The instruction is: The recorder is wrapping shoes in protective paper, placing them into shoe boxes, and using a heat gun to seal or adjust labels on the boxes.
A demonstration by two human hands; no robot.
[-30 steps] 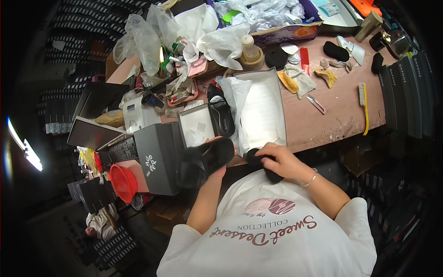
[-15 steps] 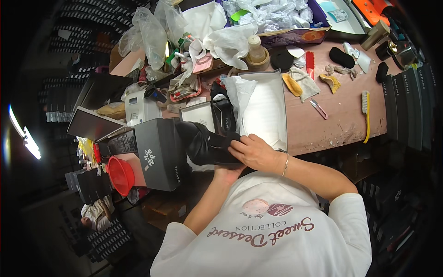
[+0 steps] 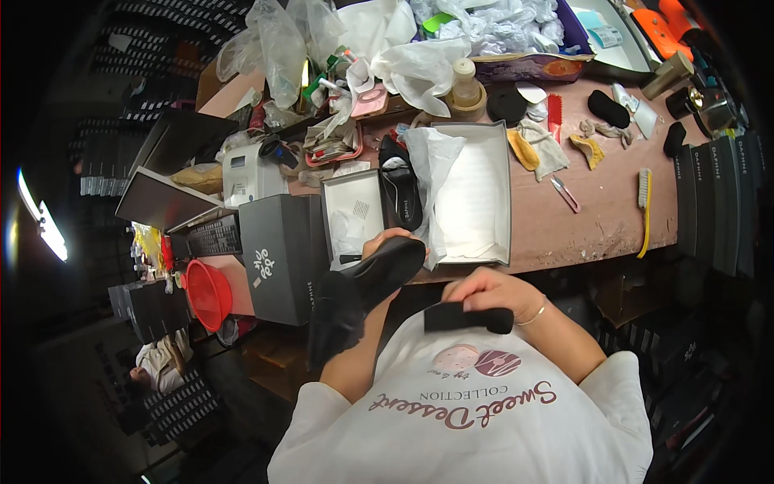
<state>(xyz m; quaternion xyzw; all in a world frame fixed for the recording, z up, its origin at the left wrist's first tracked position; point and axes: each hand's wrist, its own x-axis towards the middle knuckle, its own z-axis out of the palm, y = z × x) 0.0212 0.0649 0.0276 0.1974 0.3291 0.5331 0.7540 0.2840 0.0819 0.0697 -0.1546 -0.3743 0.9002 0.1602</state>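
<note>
My left hand (image 3: 387,239) grips a black boot (image 3: 371,274) around its far side. The foot end points up and right, while the soft shaft hangs down toward my left forearm. In front of my shirt, my right hand (image 3: 488,292) is closed on a black oblong block (image 3: 468,319) with one rounded end; whether it is a brush or a pad I cannot tell. It is apart from the boot. Beyond the boot, a black shoe (image 3: 401,194) lies between an open box (image 3: 355,198) and a white-lined box tray (image 3: 476,202) with tissue paper (image 3: 435,169).
A large dark shoebox (image 3: 278,262) stands left of the boot, beside a red basin (image 3: 208,294). To the right lie small scissors (image 3: 566,194), cloths (image 3: 542,149) and a yellow-handled brush (image 3: 645,211). Dark boxes (image 3: 717,194) line the right edge.
The boot has tipped, its shaft now lower and its foot raised. My right hand has left the boot and come down toward my body with the black block.
</note>
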